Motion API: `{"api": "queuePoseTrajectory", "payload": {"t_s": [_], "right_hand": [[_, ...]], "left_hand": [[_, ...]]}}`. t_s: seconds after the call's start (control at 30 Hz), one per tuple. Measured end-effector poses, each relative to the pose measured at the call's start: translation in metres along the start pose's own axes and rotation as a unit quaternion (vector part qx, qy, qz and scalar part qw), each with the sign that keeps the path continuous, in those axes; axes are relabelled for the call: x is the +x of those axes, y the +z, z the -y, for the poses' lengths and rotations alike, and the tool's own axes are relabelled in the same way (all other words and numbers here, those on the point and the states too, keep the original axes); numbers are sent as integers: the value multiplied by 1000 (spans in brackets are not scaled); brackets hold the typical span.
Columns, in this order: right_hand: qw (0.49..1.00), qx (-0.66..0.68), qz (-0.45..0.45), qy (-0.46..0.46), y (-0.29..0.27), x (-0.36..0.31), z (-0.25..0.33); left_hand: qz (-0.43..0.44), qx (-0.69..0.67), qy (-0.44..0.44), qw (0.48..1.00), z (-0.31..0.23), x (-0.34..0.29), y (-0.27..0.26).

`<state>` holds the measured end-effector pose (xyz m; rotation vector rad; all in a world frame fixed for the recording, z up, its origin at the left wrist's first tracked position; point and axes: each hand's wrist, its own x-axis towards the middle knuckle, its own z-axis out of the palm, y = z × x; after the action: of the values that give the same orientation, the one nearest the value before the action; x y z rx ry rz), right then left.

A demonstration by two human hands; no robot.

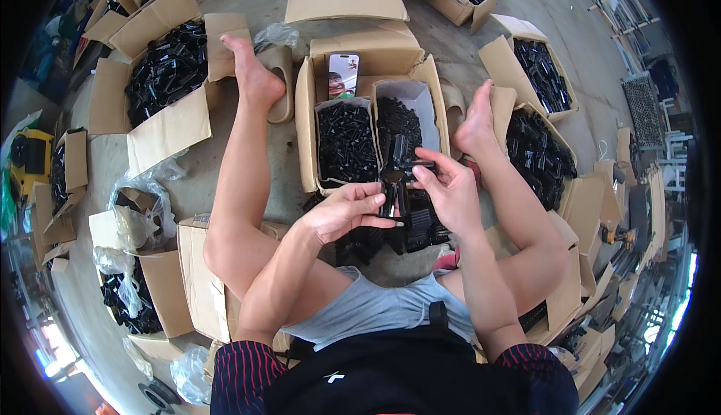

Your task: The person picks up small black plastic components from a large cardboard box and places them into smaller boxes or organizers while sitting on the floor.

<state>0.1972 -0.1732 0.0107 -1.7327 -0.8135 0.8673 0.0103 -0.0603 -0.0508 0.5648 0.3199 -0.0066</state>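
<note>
My left hand is closed, pinching a glossy black plastic piece between thumb and fingers. Just to its right and a little higher, my right hand grips another small dark part between thumb and index finger. Both hands are above a pile of black plastic pieces lying between my legs. Directly beyond them is an open cardboard box with two lined compartments. Tiny black parts fill the left one, and more small black parts lie in the right one.
A phone stands upright at the box's back wall. Around me are open cartons of black pieces, including one at left and one at right. My bare legs flank the middle box. Clear plastic bags lie at left.
</note>
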Motion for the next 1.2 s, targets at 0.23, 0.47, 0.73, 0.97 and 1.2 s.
{"api": "queuePoseTrajectory", "payload": {"t_s": [0.23, 0.47, 0.73, 0.97, 1.2], "right_hand": [[998, 56, 8, -19, 31, 0, -4], [997, 24, -5, -70, 22, 6, -11], [998, 32, -1, -62, 32, 6, -13], [995, 91, -29, -37, 35, 9, -22], [993, 117, -1, -3, 41, 20, -18]], "left_hand": [[-76, 63, 23, 995, 10, -6, -10], [-81, -57, 32, 995, 4, 0, -5], [-76, 0, 77, 994, 2, -4, -3], [-138, -9, 115, 984, 20, 7, -6], [-218, 168, 205, 939, 13, 5, -11]]}}
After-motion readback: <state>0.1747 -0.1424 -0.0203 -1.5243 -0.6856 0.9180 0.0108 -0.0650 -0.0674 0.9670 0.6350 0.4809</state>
